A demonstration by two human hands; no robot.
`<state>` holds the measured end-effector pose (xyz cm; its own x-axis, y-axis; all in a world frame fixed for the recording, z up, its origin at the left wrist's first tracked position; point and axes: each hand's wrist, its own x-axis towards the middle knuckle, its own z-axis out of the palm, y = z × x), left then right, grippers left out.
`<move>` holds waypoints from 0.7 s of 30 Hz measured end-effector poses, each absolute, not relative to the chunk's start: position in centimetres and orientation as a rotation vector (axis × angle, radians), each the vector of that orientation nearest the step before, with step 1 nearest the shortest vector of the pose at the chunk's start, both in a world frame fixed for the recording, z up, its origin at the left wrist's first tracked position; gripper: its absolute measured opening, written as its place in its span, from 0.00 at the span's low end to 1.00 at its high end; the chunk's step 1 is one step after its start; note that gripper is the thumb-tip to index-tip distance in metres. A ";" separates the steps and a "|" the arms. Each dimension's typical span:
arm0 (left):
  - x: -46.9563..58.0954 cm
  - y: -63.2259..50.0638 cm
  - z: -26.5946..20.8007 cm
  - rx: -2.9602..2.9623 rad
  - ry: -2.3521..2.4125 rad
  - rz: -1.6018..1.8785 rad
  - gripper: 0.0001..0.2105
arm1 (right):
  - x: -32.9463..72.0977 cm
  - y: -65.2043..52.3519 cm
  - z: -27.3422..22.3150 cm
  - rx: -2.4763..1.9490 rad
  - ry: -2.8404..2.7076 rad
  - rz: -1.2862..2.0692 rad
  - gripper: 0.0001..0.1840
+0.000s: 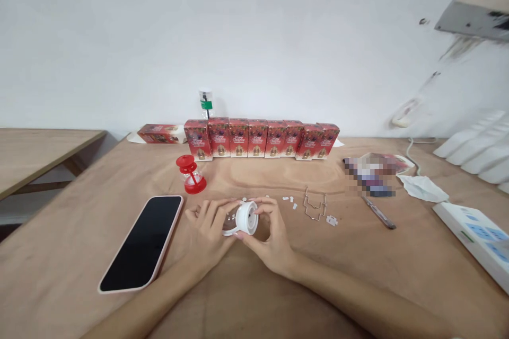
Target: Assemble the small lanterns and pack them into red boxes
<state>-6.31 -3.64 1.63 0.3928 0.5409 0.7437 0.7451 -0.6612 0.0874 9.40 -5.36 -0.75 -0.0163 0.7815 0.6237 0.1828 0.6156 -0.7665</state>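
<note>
Between my two hands, above the tabletop, lies a small white lantern (247, 219) turned on its side, its round base facing right. My left hand (207, 229) is wrapped about its clear body, and the fingers partly hide it. With thumb and fingertips, my right hand (274, 243) grips the rim of the white base. A red lantern (192, 176) of similar make stands upright beyond my left hand. To the right lie a bent wire piece (315, 206), a small pale cut-out part (331, 220) and several tiny white bits (291, 199).
A phone (141, 243) lies at left. Several red printed boxes (257, 139) stand along the wall, another box (161, 133) on its side, a clear bottle (205, 104) behind. At right are a craft knife (378, 213), tissue (423, 188) and a white power strip (475, 243).
</note>
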 end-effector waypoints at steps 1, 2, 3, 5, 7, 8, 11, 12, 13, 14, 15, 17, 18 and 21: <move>-6.3 -3.7 1.7 -2.401 -1.131 -1.130 0.16 | 9.4 -5.4 -0.6 -0.841 -1.559 0.566 0.21; -6.3 -3.7 1.7 -2.406 -1.127 -1.130 0.16 | 9.5 -5.5 -0.4 -0.843 -1.570 0.554 0.19; -6.3 -3.6 1.7 -2.414 -1.121 -1.127 0.15 | 9.5 -5.5 -0.3 -0.848 -1.579 0.538 0.18; -6.4 -3.6 1.6 -2.421 -1.116 -1.123 0.15 | 9.6 -5.6 0.0 -0.855 -1.585 0.512 0.16; -6.4 -3.6 1.5 -2.421 -1.119 -1.127 0.15 | 9.6 -5.7 0.0 -0.855 -1.571 0.513 0.16; -6.5 -3.5 1.4 -2.424 -1.121 -1.124 0.15 | 9.5 -5.7 0.0 -0.852 -1.559 0.524 0.16; -6.5 -3.6 1.3 -2.432 -1.128 -1.105 0.15 | 9.5 -5.7 -0.1 -0.857 -1.535 0.568 0.18; -6.5 -3.6 1.3 -2.431 -1.129 -1.101 0.15 | 9.5 -5.6 -0.1 -0.862 -1.532 0.579 0.18; -6.5 -3.6 1.3 -2.427 -1.129 -1.100 0.15 | 9.5 -5.6 -0.1 -0.863 -1.529 0.589 0.18; -6.5 -3.6 1.3 -2.419 -1.129 -1.106 0.14 | 9.6 -5.6 -0.1 -0.860 -1.527 0.601 0.18; -6.5 -3.6 1.3 -2.413 -1.127 -1.109 0.14 | 9.6 -5.6 -0.1 -0.855 -1.527 0.609 0.18; -6.5 -3.6 1.3 -2.414 -1.123 -1.112 0.14 | 9.7 -5.6 0.0 -0.848 -1.534 0.614 0.18; -6.5 -3.6 1.2 -2.416 -1.122 -1.113 0.14 | 9.7 -5.6 0.0 -0.851 -1.541 0.611 0.18; -6.6 -3.6 1.2 -2.431 -1.119 -1.099 0.14 | 9.7 -5.6 0.1 -0.873 -1.555 0.602 0.17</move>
